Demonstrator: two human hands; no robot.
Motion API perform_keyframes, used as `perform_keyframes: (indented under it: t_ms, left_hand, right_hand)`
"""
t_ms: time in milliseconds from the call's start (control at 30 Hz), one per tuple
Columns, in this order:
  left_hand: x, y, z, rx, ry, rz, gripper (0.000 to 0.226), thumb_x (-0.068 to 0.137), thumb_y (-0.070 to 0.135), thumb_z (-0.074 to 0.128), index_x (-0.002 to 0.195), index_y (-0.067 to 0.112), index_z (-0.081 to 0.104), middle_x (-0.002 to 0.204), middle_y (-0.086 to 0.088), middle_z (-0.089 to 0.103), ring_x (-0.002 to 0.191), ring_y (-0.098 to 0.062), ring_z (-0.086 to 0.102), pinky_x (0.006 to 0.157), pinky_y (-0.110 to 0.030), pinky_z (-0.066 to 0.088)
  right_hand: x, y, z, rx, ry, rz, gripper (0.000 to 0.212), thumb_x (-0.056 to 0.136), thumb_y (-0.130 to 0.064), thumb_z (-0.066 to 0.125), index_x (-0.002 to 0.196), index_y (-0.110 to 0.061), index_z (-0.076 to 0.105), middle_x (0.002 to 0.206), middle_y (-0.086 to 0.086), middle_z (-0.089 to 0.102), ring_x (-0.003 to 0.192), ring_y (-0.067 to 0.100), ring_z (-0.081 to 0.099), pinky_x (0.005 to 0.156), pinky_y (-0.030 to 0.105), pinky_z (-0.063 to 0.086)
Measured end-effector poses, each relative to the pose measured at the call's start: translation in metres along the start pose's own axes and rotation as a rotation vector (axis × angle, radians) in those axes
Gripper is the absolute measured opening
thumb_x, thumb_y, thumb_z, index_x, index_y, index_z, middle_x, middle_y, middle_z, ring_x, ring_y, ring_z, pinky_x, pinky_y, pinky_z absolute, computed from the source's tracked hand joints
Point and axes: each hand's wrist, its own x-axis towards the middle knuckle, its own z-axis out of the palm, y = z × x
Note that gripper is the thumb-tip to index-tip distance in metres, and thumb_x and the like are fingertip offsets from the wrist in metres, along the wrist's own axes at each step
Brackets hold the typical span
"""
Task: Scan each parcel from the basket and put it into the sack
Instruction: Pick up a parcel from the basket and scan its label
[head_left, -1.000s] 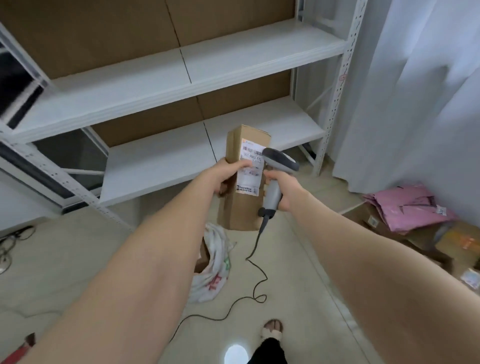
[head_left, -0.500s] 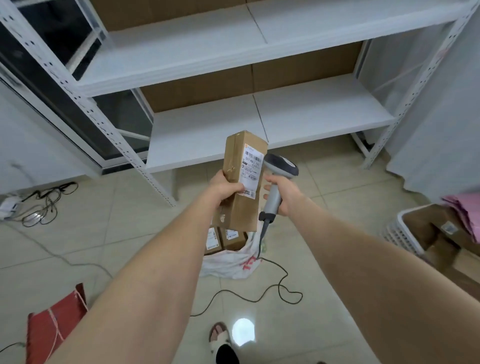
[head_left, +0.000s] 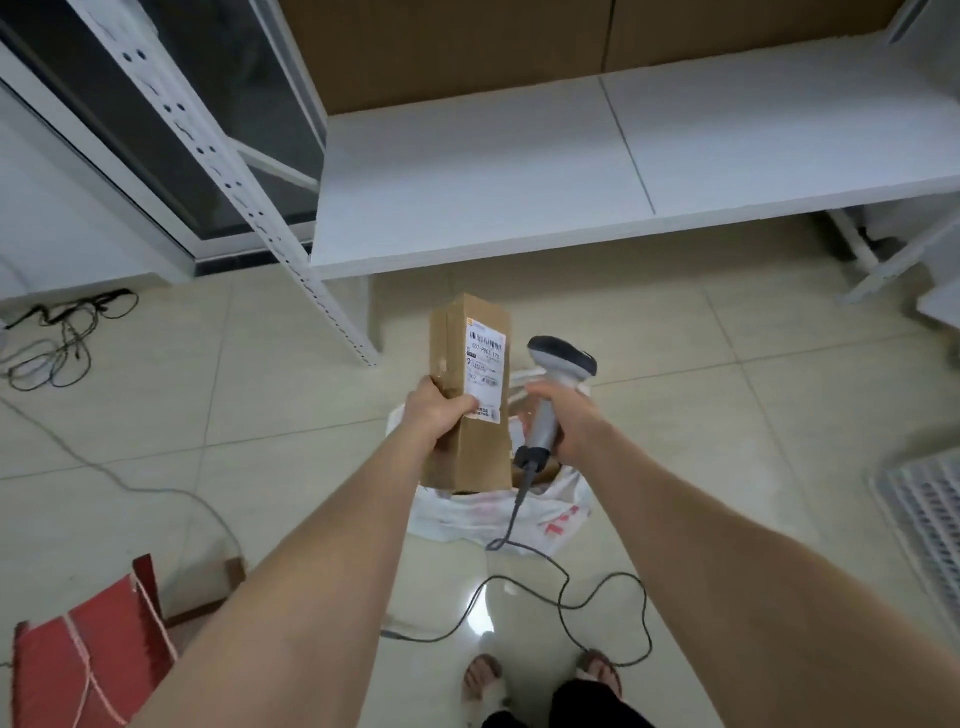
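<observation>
Parcel, a tall brown cardboard box with a white label, now hangs lower than half a second ago, straight above the crumpled white sack on the glossy tiled floor. The left grip curls round its middle, thumb on the label. The right grip wraps the grey scanner handle, its head beside the label and apart from it. The cable loops over open floor. A flat white shelf edge lies beyond, and a ribbed basket sits far right.
</observation>
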Motion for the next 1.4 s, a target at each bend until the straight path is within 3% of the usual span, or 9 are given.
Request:
perform_keyframes:
  t_ms: [267,367,500,667,833,967,1100,1300,1400]
  left_hand:
    - [0.122,-0.128,0.059,-0.090,-0.056,-0.092,0.048,0.092,0.033,0.055,0.135,0.017,0.045,0.122,-0.006,0.059,0.105,-0.027,0.059,0.089,-0.040,0.051]
    - [0.163,-0.164,0.081,-0.131,-0.054,-0.097,0.041,0.095,0.036,0.050,0.132,0.017,0.049,0.119,-0.005,0.061,0.098,-0.024,0.058,0.083,-0.035,0.049]
    - [0.212,-0.201,0.101,-0.182,-0.018,-0.134,0.040,0.097,0.040,0.044,0.127,0.016,0.050,0.114,-0.006,0.062,0.094,-0.024,0.058,0.079,-0.033,0.047]
    - [0.262,-0.239,0.116,-0.313,-0.036,-0.263,0.037,0.093,0.051,0.041,0.095,0.017,0.058,0.087,-0.004,0.064,0.080,-0.022,0.061,0.068,-0.029,0.048]
    - [0.286,-0.261,0.126,-0.456,-0.181,-0.192,0.048,0.082,0.050,0.050,0.114,0.017,0.063,0.100,-0.009,0.072,0.092,-0.026,0.067,0.091,-0.035,0.051]
    - [0.286,-0.276,0.124,-0.605,-0.195,-0.126,0.035,0.095,0.039,0.041,0.113,0.016,0.061,0.092,-0.009,0.070,0.075,-0.021,0.065,0.067,-0.028,0.051]
    - [0.281,-0.291,0.125,-0.737,-0.163,-0.112,0.042,0.094,0.042,0.042,0.124,0.016,0.058,0.100,-0.010,0.070,0.080,-0.022,0.066,0.071,-0.030,0.051]
    - [0.279,-0.287,0.118,-0.826,-0.121,-0.133,0.031,0.094,0.041,0.043,0.100,0.019,0.063,0.078,-0.002,0.072,0.071,-0.018,0.065,0.064,-0.026,0.049]
    - [0.278,-0.285,0.119,-0.781,-0.151,-0.146,0.032,0.092,0.037,0.046,0.110,0.018,0.063,0.092,-0.006,0.072,0.078,-0.020,0.066,0.073,-0.029,0.050]
  right_hand:
    - [0.185,0.105,0.011,-0.067,-0.042,0.090,0.075,0.055,-0.020,0.079,0.124,-0.006,0.053,0.102,0.020,0.069,0.089,0.035,0.070,0.082,0.055,0.055]
    - [0.236,0.133,0.012,-0.099,-0.070,0.105,0.052,0.072,-0.022,0.075,0.120,-0.008,0.060,0.097,0.017,0.071,0.082,0.032,0.070,0.075,0.044,0.059]
    - [0.288,0.151,0.014,-0.149,-0.103,0.107,0.055,0.071,-0.025,0.077,0.120,-0.009,0.060,0.092,0.014,0.069,0.075,0.029,0.067,0.070,0.041,0.057]
    - [0.345,0.165,0.019,-0.209,-0.153,0.051,0.044,0.082,-0.021,0.072,0.121,-0.007,0.056,0.095,0.014,0.064,0.076,0.028,0.063,0.069,0.042,0.057]
    - [0.369,0.193,0.025,-0.227,-0.292,0.013,0.023,0.085,-0.020,0.074,0.103,-0.007,0.065,0.080,0.011,0.074,0.069,0.025,0.071,0.061,0.037,0.059]
    - [0.382,0.207,0.029,-0.278,-0.294,-0.031,0.052,0.076,-0.023,0.083,0.121,-0.010,0.061,0.099,0.013,0.074,0.085,0.028,0.072,0.078,0.043,0.059]
    - [0.377,0.209,0.035,-0.351,-0.269,0.003,0.075,0.054,-0.034,0.092,0.119,-0.016,0.060,0.105,0.013,0.073,0.093,0.034,0.071,0.086,0.057,0.054]
    - [0.379,0.212,0.037,-0.166,-0.053,-0.098,0.037,0.085,-0.013,0.072,0.116,-0.001,0.057,0.093,0.019,0.067,0.083,0.026,0.068,0.067,0.034,0.057]
    - [0.380,0.220,0.033,-0.166,-0.087,-0.053,0.064,0.067,-0.039,0.087,0.118,-0.012,0.057,0.101,0.016,0.068,0.088,0.028,0.070,0.074,0.043,0.060]
